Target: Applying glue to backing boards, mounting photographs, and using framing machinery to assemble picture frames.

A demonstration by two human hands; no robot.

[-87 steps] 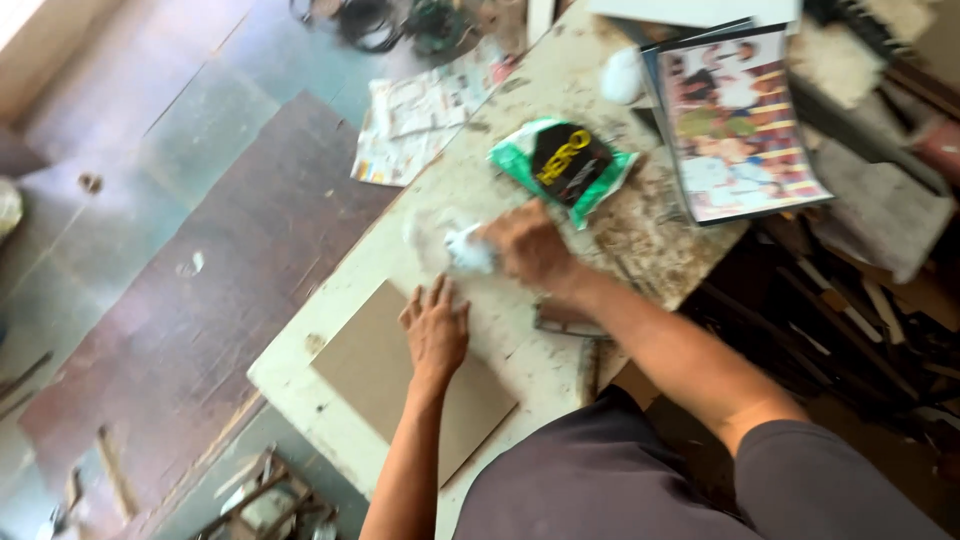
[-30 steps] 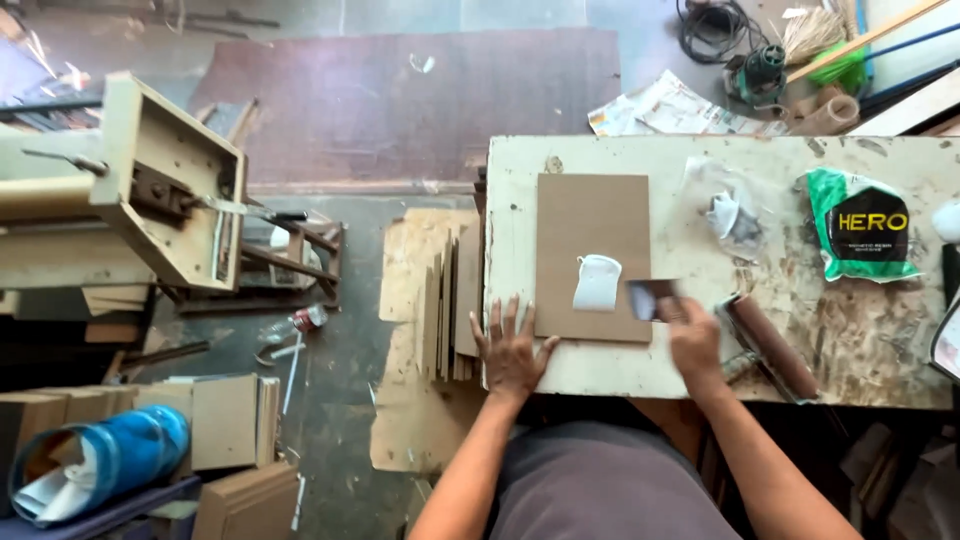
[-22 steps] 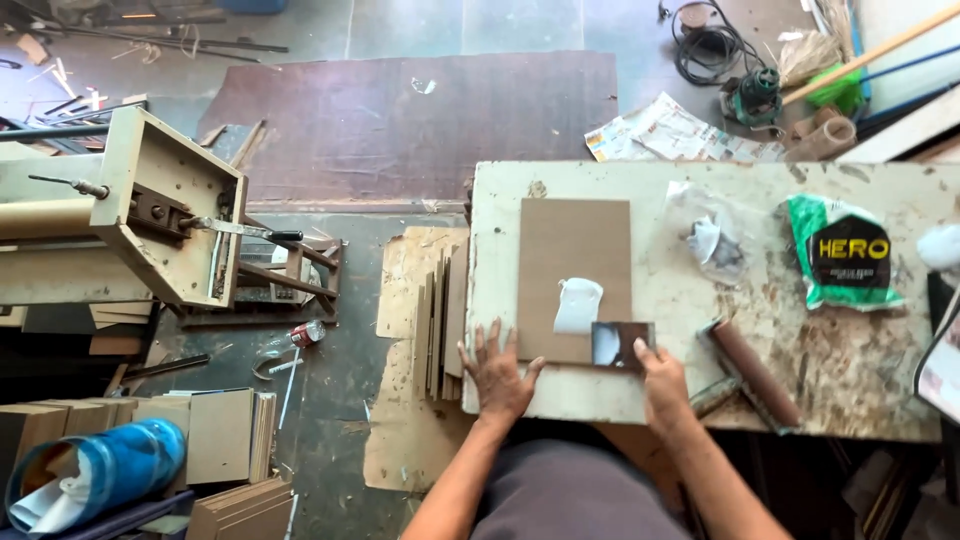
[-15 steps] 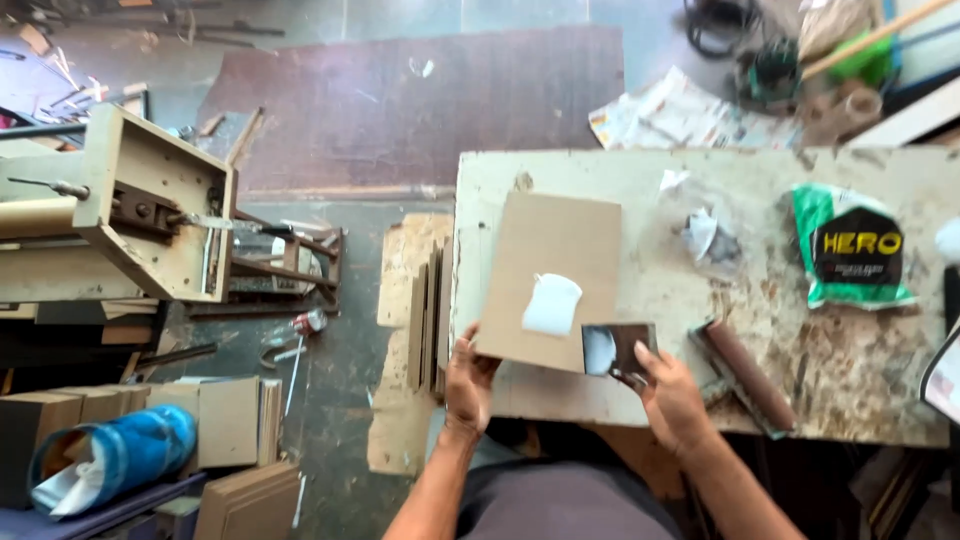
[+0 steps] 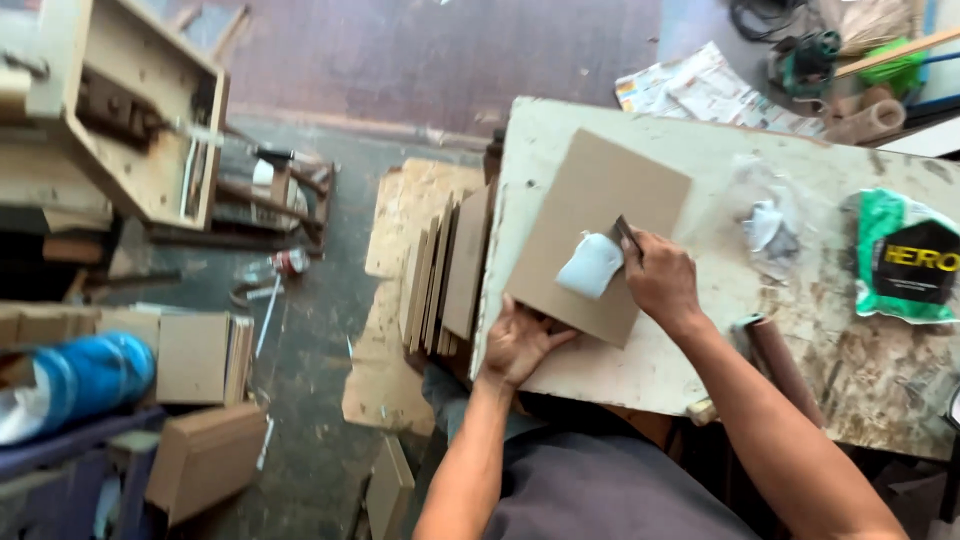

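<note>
Moved: right hand [image 5: 660, 280] now up on brown board [image 5: 598, 235], scraper [image 5: 627, 236] carried from board's near right corner to beside white glue blob [image 5: 590, 265].
Right hand: closed around scraper, blade touching blob's right edge.
Left hand [image 5: 515, 343]: fingers spread, pressing board's near corner at desk [image 5: 700, 370] edge.
Board: flat, tilted, left part of desk.
Left of desk: upright board stack [image 5: 445, 270].
Far right: green packet [image 5: 910, 258].

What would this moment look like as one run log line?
left hand: pressing brown board corner | right hand: holding small scraper at white glue patch | surface: worn white table
</note>
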